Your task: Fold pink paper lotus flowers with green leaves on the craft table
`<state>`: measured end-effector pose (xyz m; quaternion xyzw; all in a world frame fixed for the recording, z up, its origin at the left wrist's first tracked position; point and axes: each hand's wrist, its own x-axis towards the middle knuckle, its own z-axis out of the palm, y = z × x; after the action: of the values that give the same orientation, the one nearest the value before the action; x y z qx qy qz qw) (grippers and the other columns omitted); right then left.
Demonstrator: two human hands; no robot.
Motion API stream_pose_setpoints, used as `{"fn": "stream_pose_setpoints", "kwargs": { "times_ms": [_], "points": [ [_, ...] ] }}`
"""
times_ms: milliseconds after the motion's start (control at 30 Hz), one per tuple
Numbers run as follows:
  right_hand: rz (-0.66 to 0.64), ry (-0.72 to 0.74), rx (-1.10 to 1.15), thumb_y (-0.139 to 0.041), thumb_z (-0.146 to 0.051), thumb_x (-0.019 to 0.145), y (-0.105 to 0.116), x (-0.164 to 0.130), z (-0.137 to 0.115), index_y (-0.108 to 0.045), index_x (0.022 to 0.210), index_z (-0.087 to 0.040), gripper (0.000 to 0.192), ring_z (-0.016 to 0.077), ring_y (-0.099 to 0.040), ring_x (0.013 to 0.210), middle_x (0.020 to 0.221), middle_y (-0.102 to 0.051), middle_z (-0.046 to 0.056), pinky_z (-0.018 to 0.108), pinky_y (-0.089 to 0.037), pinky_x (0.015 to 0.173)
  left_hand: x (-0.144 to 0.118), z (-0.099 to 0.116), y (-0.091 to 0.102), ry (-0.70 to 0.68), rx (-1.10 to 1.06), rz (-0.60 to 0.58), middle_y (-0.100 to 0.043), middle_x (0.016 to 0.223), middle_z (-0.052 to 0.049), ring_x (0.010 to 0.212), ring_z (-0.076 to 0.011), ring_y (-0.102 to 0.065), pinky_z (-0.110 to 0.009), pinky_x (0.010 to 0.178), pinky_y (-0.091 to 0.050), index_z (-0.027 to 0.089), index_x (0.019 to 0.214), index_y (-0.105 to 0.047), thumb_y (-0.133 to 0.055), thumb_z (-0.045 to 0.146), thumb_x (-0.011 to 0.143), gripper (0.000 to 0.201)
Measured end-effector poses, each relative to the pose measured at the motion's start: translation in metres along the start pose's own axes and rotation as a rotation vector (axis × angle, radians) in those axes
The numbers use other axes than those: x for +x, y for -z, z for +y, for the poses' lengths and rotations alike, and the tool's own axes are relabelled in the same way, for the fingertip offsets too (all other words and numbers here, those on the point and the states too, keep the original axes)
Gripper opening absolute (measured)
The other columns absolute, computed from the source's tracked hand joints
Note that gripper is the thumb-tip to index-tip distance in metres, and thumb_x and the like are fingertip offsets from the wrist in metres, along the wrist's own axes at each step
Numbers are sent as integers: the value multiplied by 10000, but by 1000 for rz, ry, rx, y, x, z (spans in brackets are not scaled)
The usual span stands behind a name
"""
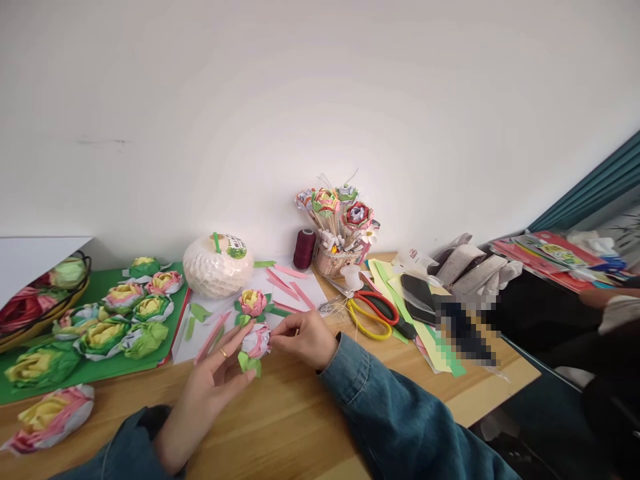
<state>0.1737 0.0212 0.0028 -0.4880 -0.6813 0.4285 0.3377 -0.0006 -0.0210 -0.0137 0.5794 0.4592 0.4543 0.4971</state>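
Both my hands hold a small folded paper flower (256,342), pink and white with green leaves below, just above the wooden table (310,413). My left hand (213,383) cups it from the left, a ring on one finger. From the right, my right hand (303,337) pinches its petals with the fingertips. A finished pink and yellow paper flower (253,303) lies on white paper (280,293) right behind the held one. Pink paper strips (283,280) lie beside it.
Several paper flowers (125,313) sit on a green sheet (60,383) at left, with a basket (35,303) of more. A white round object (217,267), maroon thread spool (304,249), flower bouquet basket (340,230), scissors (373,310) and coloured paper lie behind. Another person's hand (597,297) is at right.
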Motion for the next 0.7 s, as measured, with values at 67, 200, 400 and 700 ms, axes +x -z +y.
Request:
{"fn": "stream_pose_setpoints", "kwargs": {
  "times_ms": [67, 200, 400, 700],
  "points": [
    [36, 29, -69, -637, -220, 642, -2, -1, 1, -709, 632, -141, 107, 81, -483, 474, 557, -650, 8, 182, -359, 434, 0, -2, 0, -15, -13, -3, -464, 1281, -16, 1285, -259, -232, -433, 1023, -296, 278, 1120, -559, -672, 354, 647, 492],
    [-45, 10, 136, -653, -318, 654, 0, -1, -1, -703, 677, -131, 196, 92, -512, 513, 582, -644, 12, 200, -404, 490, 1, -7, 2, -8, -26, 8, -425, 1313, 11, 1310, -225, -152, -430, 1067, -169, 291, 1138, -539, -660, 352, 673, 485],
    [-272, -110, 409, -710, -492, 517, 13, 3, -5, -719, 702, -141, 397, 65, -488, 495, 608, -645, -6, 206, -427, 515, -1, -8, 3, 36, -89, 3, -426, 1313, 18, 1321, -201, -102, -418, 1078, -105, 292, 1141, -536, -662, 346, 680, 480],
    [-258, -153, 413, -746, -456, 483, 11, 4, -3, -727, 717, -132, 401, 33, -395, 441, 558, -620, -16, 182, -337, 430, -3, 3, 0, 102, -184, -24, -411, 1324, 3, 1295, -226, -210, -378, 1065, -226, 275, 1141, -538, -676, 346, 669, 497]
  ]
}}
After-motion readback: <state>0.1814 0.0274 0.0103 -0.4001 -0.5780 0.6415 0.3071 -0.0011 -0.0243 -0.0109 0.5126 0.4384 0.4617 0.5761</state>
